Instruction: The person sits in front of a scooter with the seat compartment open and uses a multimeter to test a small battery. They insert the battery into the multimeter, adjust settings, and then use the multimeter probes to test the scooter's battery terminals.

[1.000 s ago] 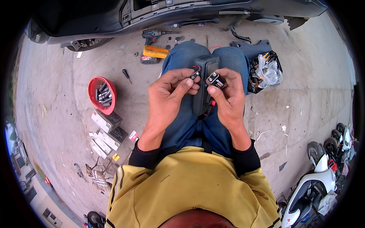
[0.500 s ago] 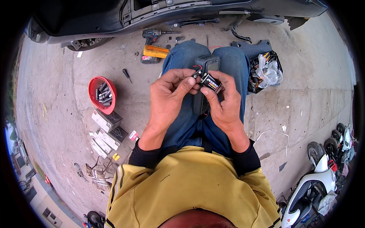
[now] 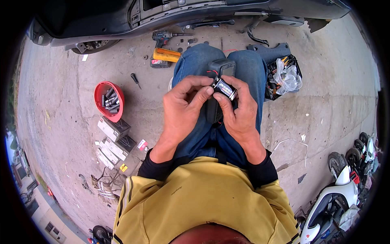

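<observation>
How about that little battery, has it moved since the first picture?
Yes, the battery has moved a little to the left, towards the red container, which has stayed put.

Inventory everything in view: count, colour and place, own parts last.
Battery: 1, black, centre
Connector: 1, dark, at the battery's end
Wire: 1, red, above connector
Meter-like device: 1, black, centre
Drill: 1, dark, on grey floor
Battery pack: 1, dark, near drill
Curved piece: 1, orange, by pack
Screwdriver: 1, black, floor left
Bowl: 1, red, floor left
Cylindrical pieces: several, grey, in bowl
Boxes: several, white and black, below bowl
Toolbox: 1, black, floor right
Bag: 1, clear, on toolbox
Panel: 1, dark, beyond toolbox
Vehicle: 1, dark, top edge
Scooters: several, mixed, lower right
Trousers: 1 pair, blue, under device
Shirt: 1, yellow, bottom centre
Left grip: 1, bare, on connector
Right grip: 1, bare, on battery
</observation>
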A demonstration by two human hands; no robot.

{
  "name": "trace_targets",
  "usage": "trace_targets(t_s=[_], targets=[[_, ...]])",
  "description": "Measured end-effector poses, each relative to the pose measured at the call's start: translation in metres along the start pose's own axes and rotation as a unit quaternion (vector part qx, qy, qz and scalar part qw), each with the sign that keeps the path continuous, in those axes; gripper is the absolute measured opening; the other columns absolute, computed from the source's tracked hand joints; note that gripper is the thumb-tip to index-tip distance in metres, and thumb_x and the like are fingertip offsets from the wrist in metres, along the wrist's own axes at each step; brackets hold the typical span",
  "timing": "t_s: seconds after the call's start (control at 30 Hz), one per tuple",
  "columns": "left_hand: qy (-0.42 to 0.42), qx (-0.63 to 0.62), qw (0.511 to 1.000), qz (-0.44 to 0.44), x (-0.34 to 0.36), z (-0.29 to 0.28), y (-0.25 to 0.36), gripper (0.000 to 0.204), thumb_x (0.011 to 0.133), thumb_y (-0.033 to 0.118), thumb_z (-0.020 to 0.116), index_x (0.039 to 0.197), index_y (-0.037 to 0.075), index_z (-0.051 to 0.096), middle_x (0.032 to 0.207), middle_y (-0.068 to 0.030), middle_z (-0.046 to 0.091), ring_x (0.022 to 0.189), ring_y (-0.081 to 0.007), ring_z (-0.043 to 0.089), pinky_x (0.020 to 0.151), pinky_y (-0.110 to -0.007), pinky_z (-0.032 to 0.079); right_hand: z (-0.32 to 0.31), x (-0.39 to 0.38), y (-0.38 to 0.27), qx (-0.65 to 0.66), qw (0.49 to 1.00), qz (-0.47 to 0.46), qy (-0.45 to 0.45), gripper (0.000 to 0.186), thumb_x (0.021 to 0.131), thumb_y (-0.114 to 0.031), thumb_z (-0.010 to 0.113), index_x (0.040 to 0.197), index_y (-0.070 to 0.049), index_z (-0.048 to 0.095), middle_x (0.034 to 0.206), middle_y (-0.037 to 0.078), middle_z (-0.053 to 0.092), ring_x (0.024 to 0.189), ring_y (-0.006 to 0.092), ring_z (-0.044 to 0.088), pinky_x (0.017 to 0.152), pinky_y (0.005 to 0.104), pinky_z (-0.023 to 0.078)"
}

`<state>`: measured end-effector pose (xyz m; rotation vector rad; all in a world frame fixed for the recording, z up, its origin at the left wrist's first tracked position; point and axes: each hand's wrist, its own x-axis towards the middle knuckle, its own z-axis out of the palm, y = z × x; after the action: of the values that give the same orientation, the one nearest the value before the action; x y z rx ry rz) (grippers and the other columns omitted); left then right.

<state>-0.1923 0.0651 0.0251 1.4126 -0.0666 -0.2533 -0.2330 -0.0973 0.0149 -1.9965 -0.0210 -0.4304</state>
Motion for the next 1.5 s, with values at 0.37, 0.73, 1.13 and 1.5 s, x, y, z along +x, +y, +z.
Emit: trace_targets(t_s=[0.37, 0.73, 1.13, 1.5], targets=[[-0.034, -0.046, 0.998, 0.013, -0.001, -0.005, -0.001, 0.033, 0.1, 0.001, 0.08, 0.13, -0.007, 0.068, 0.123, -0.0109, 0.072, 0.108, -0.0154, 0.069, 0.096, -0.03, 0.058, -0.003, 0.01, -0.011, -0.039, 0.999, -0.019, -0.026, 0.046, 0.089, -0.003, 0.086, 0.131, -0.002, 0.067, 0.108, 0.016, 0.074, 0.087, 0.0353, 0.076, 0.07, 0.0398, 0.06], [-0.044, -0.054, 0.998, 0.006, 0.003, -0.008, -0.007, 0.049, 0.09, 0.006, 0.09, 0.128, -0.002, 0.061, 0.112, -0.0054, 0.069, 0.098, -0.0119, 0.065, 0.091, -0.029, 0.055, 0.009, 0.022, -0.012, -0.054, 0.995, -0.082, -0.027, 0.048, 0.082, -0.001, 0.085, 0.127, -0.001, 0.068, 0.106, 0.017, 0.075, 0.09, 0.038, 0.077, 0.072, 0.0421, 0.063], [-0.008, -0.041, 0.999, -0.006, 0.002, -0.005, 0.0, 0.049, 0.091, 0.001, 0.085, 0.134, -0.007, 0.063, 0.117, -0.0076, 0.071, 0.099, -0.0112, 0.066, 0.091, -0.029, 0.055, 0.021, 0.021, -0.009, -0.131, 0.985, -0.112, -0.024, 0.051, 0.079, -0.001, 0.082, 0.127, -0.001, 0.065, 0.094, 0.013, 0.068, 0.081, 0.0335, 0.073, 0.066, 0.0426, 0.061], [0.016, -0.065, 0.998, -0.013, 0.011, -0.021, -0.028, 0.046, 0.093, 0.011, 0.083, 0.132, -0.006, 0.064, 0.113, -0.0082, 0.07, 0.098, -0.014, 0.067, 0.089, -0.03, 0.056, -0.018, -0.001, -0.009, 0.003, 0.999, 0.033, -0.003, 0.072, 0.085, -0.003, 0.09, 0.15, -0.002, 0.057, 0.104, 0.009, 0.065, 0.068, 0.0163, 0.06, 0.062, 0.0335, 0.052]])
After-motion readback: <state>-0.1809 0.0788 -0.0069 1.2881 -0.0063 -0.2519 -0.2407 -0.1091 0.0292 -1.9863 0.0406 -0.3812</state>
